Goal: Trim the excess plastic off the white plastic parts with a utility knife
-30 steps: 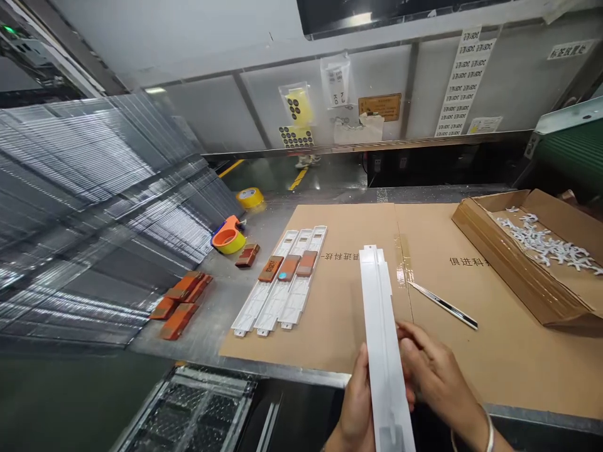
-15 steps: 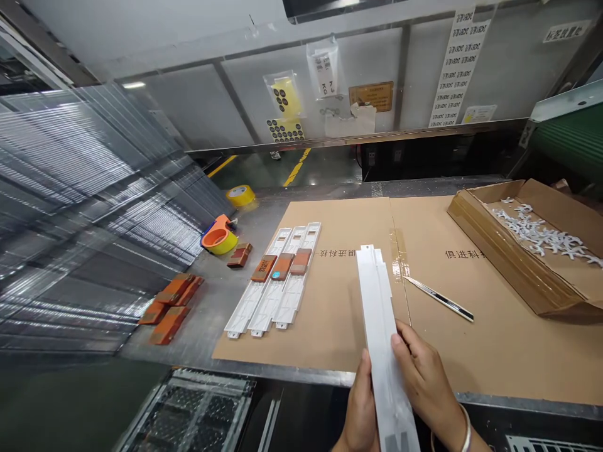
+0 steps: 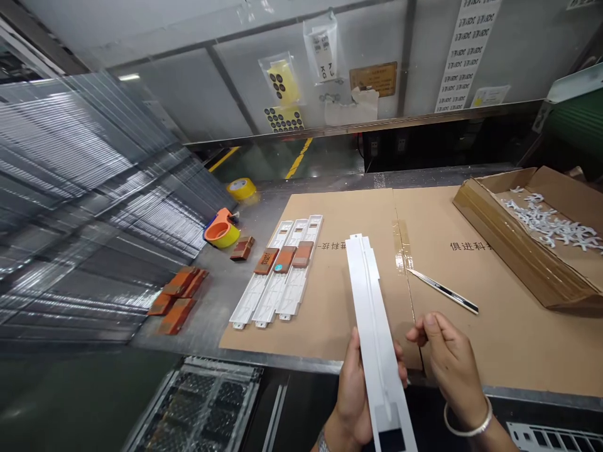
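gripping a long white plastic strip [image 3: 372,314], the left hand [image 3: 353,395]; right hand [image 3: 450,364] loose, open beside it

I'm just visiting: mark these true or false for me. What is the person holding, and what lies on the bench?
1. The left hand grips the long white plastic strip. True.
2. The right hand also clamps the strip. False: it is open beside it, apart.
3. Three white strips lie side by side on the cardboard sheet. True.
4. The cardboard box holds orange blocks. False: it holds small white pieces.
5. A slim metal blade lies on the cardboard. True.
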Action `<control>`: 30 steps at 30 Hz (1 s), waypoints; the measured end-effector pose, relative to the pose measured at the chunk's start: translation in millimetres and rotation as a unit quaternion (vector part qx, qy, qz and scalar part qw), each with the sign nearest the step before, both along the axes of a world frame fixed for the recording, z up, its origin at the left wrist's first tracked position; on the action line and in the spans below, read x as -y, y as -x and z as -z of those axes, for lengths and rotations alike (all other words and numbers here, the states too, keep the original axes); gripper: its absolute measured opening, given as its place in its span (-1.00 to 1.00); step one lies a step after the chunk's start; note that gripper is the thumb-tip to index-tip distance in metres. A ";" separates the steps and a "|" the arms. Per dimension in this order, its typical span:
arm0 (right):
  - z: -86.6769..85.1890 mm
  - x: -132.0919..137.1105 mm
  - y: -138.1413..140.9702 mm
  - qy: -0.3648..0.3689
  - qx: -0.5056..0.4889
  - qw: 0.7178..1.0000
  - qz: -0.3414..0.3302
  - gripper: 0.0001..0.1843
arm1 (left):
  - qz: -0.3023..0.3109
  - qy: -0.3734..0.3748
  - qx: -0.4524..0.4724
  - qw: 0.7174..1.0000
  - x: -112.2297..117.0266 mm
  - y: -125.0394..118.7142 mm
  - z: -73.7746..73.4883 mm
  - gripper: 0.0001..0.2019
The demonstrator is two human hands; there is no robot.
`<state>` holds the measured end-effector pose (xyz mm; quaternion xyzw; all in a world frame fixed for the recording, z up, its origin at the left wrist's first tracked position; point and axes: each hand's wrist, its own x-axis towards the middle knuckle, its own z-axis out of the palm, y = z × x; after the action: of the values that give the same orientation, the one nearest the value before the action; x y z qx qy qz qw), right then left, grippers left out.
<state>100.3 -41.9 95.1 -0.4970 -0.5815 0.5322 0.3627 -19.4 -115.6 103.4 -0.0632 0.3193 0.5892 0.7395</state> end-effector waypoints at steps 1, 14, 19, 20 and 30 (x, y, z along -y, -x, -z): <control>0.4 0.0 -2.1 0.000 0.003 1.000 -0.001 -0.51 | 0.003 0.004 -0.001 1.000 -0.3 2.2 -1.3 -0.33; 25.7 -43.0 -22.3 -0.324 0.341 0.881 -0.048 -0.66 | -0.046 0.016 0.005 0.999 -10.1 19.4 -9.8 -0.38; 44.2 -74.7 -35.8 -0.335 0.486 0.805 -0.061 -0.62 | -0.061 0.041 -0.015 0.997 -13.8 24.9 -16.9 -0.42; 46.8 -77.0 -37.6 -0.336 0.506 0.791 -0.068 -0.64 | -0.059 0.045 -0.016 0.997 -14.6 26.3 -17.9 -0.42; 52.6 -91.7 -42.5 -0.325 0.578 0.744 -0.086 -0.77 | -0.044 0.057 -0.013 0.997 -19.2 34.4 -17.6 -0.37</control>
<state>142.8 49.8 42.5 -0.5094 -0.8577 -0.0491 0.0496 -53.9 -96.4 120.9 -0.1114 0.3592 0.6027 0.7038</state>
